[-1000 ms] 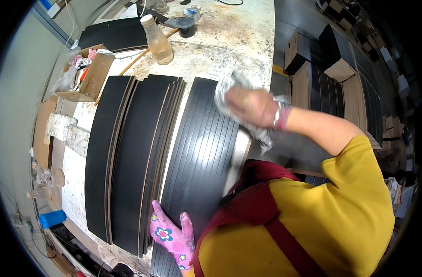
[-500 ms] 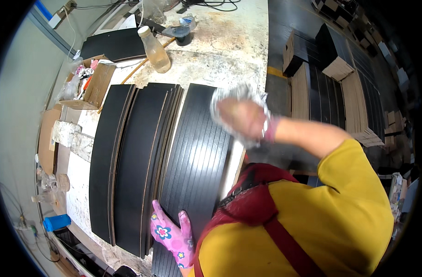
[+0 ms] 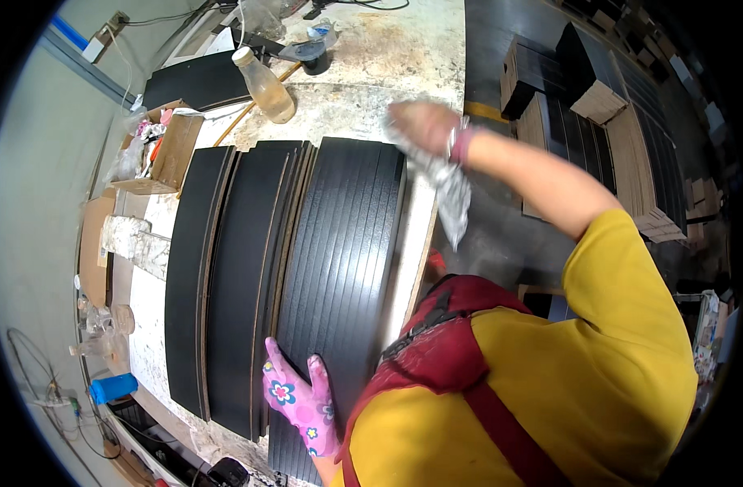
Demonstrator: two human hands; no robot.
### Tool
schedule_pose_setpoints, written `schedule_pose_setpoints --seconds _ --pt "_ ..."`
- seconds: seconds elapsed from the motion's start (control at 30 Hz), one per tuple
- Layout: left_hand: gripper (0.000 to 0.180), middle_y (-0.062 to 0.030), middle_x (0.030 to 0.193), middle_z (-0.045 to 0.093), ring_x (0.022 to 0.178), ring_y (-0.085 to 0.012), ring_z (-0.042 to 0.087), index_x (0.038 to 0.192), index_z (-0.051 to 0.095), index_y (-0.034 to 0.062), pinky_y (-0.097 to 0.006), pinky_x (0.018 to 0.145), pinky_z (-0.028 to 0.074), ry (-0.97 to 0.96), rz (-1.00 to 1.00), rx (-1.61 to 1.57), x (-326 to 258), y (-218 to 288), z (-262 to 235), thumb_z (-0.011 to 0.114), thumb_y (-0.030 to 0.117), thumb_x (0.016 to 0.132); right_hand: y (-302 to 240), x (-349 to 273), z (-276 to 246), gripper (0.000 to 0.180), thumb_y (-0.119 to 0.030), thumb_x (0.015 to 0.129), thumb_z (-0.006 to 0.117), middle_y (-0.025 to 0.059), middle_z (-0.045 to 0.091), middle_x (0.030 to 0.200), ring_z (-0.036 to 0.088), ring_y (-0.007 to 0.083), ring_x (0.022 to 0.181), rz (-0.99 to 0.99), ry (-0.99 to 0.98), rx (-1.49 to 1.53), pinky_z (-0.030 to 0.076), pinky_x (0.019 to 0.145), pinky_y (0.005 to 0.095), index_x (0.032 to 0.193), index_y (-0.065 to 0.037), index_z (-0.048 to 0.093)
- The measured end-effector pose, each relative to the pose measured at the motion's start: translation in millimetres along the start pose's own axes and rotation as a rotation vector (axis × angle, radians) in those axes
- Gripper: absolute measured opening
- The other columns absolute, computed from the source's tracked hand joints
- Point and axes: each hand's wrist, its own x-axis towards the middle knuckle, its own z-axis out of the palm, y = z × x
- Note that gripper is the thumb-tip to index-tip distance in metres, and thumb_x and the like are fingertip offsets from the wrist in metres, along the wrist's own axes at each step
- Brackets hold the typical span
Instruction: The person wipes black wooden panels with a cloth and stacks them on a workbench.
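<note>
My left hand (image 3: 301,404), in a pink flowered glove, lies flat with thumb and fingers apart on the near left part of a stack of black strips (image 3: 339,235). These long, narrow strips sit edge to edge, with light glaring off their tops. Past their far right corner, my right hand (image 3: 424,128) is closed around a crumpled greyish-white rag (image 3: 449,191), which trails over the table's right edge. Motion slightly blurs that hand. To the left of the strips stand two stacks of curved black panels, a middle one (image 3: 246,284) and an outer one (image 3: 191,284).
A bottle of yellowish liquid (image 3: 266,88), a dark cup (image 3: 312,58) and a thin stick (image 3: 235,122) are on the stained white table (image 3: 371,89). A cardboard box (image 3: 175,150) of scraps stands at left. Beyond the right edge, stacked black-faced panels (image 3: 574,134) stand on the floor.
My right hand has swept away from me, off the far end of the strips, and the rag now hangs stretched behind it. My left hand stays on the strips.
</note>
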Motion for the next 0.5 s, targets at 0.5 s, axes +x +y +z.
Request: schedule_pose_setpoints --seconds 0.5 --pt "0.073 -0.0206 0.105 0.054 0.097 -0.0363 0.050 0.139 0.034 0.0026 -0.047 0.089 0.036 0.017 0.001 0.011 2 3 1 0.058 0.040 0.081 -49 -66 24 0.014 -0.021 0.088 0.052 0.0143 0.060 0.083 0.062 0.0289 0.069 -0.439 0.150 0.022 0.052 0.059 0.0371 0.093 -0.009 0.056"
